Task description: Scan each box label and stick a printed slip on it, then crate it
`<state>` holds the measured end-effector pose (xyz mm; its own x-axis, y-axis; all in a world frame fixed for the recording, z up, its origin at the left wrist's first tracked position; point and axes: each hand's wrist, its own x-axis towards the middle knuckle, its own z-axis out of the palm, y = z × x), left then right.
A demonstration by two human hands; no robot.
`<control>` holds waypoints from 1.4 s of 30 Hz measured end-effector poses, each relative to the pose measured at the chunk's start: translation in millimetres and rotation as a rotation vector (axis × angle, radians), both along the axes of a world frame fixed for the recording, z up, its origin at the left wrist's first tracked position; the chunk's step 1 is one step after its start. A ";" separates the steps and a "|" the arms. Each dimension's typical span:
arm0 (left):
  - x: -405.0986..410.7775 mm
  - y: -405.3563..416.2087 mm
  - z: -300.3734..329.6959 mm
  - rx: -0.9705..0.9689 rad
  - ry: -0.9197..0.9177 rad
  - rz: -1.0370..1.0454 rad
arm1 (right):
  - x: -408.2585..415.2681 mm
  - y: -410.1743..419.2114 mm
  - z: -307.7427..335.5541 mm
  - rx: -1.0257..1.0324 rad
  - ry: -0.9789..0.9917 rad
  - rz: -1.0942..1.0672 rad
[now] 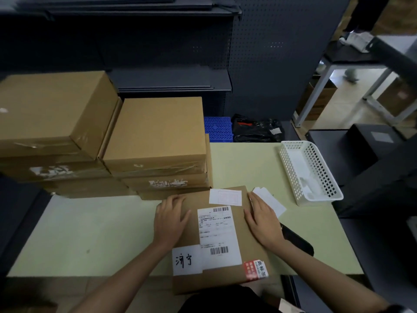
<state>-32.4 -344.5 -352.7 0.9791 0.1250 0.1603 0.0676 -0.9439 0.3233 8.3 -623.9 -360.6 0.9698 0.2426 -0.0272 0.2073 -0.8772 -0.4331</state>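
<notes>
Pale green table (pixel 108 233) fronts dark shelving. On its near edge lies a flat box (pixel 248 240) bearing a shipping label (pixel 217 233) with barcodes, a handwritten note (pixel 186 259) reading 济宁, a red sticker (pixel 255 268) and a small white slip (pixel 225 197). Left hand (pixel 170 219) and right hand (pixel 262 220) rest flat on it, fingers straight. Stacked boxes (pixel 155 134) stand far left; a white basket (pixel 310 170) sits right, loose slips (pixel 272 202) beside it.

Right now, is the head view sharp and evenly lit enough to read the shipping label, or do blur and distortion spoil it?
Head view: wide-angle bending bows the table edges; the shelving behind is dim, the right background bright; the shipping label shows barcodes but its fine print is too soft to read; both hands are slightly blurred.
</notes>
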 end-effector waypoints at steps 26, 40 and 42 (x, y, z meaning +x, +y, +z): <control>-87.8 -37.0 39.6 -0.963 -0.037 0.474 | -44.7 1.1 59.6 0.523 0.316 -0.188; -214.5 14.9 106.8 -1.079 -0.471 0.605 | -95.3 97.7 113.5 0.698 0.212 0.179; -238.7 25.4 111.8 -1.077 -0.525 0.661 | -109.8 119.0 118.0 0.704 0.230 0.243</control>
<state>-271.2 -319.1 -240.9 0.5434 0.8393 0.0176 0.0461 -0.0507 0.9976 -101.4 -504.9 -242.6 0.8757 0.4825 0.0179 0.1958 -0.3209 -0.9266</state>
